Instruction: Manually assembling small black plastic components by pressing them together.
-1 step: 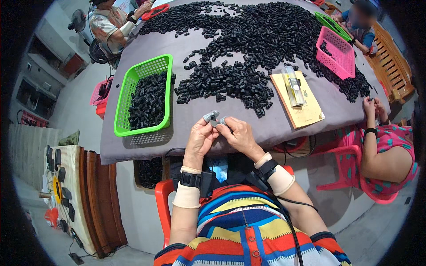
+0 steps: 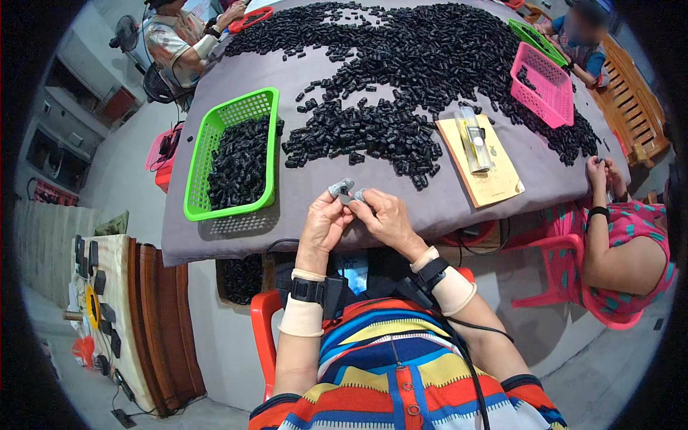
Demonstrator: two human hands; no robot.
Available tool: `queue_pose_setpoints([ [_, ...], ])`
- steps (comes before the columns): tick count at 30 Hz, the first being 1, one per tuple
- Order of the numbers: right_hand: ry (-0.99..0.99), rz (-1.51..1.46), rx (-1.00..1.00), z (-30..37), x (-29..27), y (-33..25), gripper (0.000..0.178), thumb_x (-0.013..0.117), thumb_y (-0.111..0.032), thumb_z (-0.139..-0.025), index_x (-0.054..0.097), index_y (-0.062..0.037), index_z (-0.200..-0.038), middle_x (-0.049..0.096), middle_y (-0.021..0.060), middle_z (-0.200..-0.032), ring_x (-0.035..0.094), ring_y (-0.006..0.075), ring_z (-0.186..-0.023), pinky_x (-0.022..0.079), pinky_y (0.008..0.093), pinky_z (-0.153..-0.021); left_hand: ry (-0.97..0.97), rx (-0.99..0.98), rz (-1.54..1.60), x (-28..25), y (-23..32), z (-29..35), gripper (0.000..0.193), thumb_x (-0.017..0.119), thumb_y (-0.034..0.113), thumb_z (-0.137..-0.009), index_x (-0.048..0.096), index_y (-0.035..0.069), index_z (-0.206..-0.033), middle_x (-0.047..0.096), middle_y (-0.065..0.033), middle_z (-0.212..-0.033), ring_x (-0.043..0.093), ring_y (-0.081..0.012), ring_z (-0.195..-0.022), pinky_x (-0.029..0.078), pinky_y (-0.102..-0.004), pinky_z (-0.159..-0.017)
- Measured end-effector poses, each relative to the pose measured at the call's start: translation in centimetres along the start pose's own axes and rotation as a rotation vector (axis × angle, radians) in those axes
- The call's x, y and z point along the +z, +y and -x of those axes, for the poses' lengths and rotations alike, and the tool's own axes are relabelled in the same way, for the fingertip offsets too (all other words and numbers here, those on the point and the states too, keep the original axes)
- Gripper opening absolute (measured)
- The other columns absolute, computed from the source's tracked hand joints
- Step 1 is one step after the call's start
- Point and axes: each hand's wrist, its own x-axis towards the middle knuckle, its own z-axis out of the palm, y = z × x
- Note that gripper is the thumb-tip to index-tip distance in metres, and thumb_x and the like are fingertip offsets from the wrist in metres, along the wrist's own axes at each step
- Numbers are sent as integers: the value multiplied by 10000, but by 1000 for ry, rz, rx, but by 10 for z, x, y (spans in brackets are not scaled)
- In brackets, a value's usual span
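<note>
Close to the table's near edge, my left hand [image 2: 324, 223] and my right hand [image 2: 388, 223] meet at the fingertips. Both pinch one small black cylindrical piece [image 2: 345, 198], partly hidden by the fingers. Grey covers sit on some of my fingertips. Just beyond lies a loose pile of similar small black pieces [image 2: 365, 136]. To the left stands a green plastic basket [image 2: 270, 179] holding many more of them. Right of my hands, a clear case with a caliper-like tool [image 2: 475, 147] rests on a tan notebook [image 2: 498, 188].
A large heap of black pieces [image 2: 430, 50] covers the far side of the grey-clothed table [image 2: 301, 201]. A pink basket [image 2: 545, 93] tilts on the heap at right. Other people sit around the table; one at right has a hand [image 2: 598, 172] near its edge. A cable hangs by my right arm.
</note>
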Motion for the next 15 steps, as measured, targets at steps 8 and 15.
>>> queue_pose_setpoints([
  [8,-7,88,-8,0,2,1,204,587,-243,-828,571,-61,-738,576,118,-698,582,323,-632,439,398,-520,-1,-7,-13,-2,0,-1,276,559,53,-869,545,21,-1143,604,-50,-926,545,-82,-705,467,-195,-590],
  [15,31,116,-45,0,7,2,223,593,-262,-826,556,-68,-721,577,110,-691,580,321,-613,442,400,-501,40,2,-35,6,2,0,276,535,35,-872,541,7,-1147,597,-46,-902,527,-83,-685,452,-206,-581],
])
